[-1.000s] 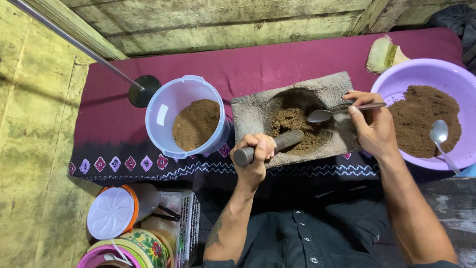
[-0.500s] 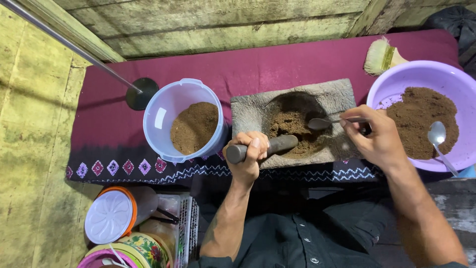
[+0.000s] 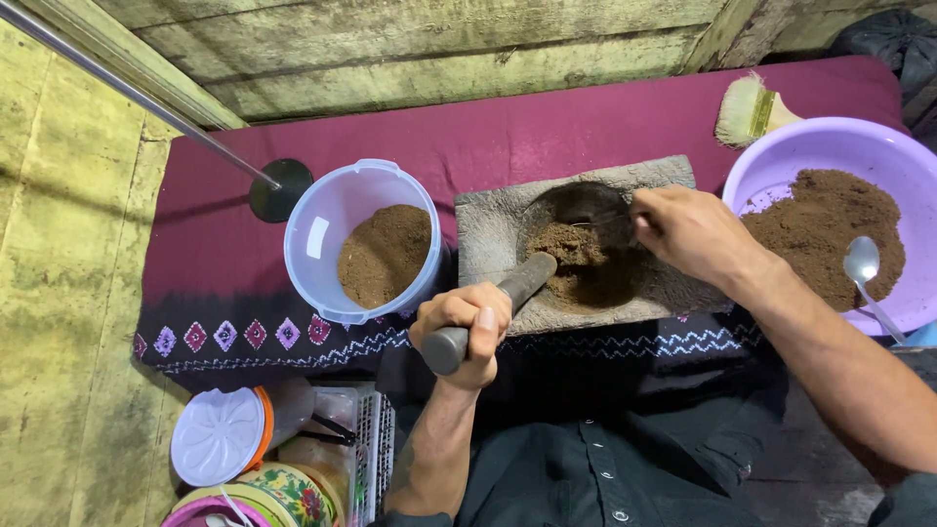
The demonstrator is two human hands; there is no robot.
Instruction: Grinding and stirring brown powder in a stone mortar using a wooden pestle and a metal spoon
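Stone pestle (image 3: 508,298) gripped by left hand (image 3: 464,327); right hand (image 3: 688,232) holds spoon (image 3: 595,221).

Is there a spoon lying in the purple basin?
Yes, a metal spoon lies in the purple basin, its bowl on the brown powder and its handle running toward the rim.

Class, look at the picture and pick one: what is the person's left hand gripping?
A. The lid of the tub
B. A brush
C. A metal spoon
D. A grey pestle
D. The left hand is closed round the grey pestle, whose far end rests in the brown powder in the stone mortar.
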